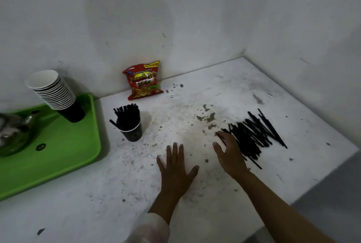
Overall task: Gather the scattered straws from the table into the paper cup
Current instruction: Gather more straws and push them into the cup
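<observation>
Your hands at the straw pile

Left hand [175, 168] lies spread flat on the counter [117, 194]; right hand [229, 153] cups, fingers apart, over loose straws [254, 135].

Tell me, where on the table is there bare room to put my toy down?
Bare room: between the paper cup and the straw pile, beyond the left hand; also the near edge below the green tray. Crowded: the pile under the right hand, and the tray with its cup stack.
</observation>
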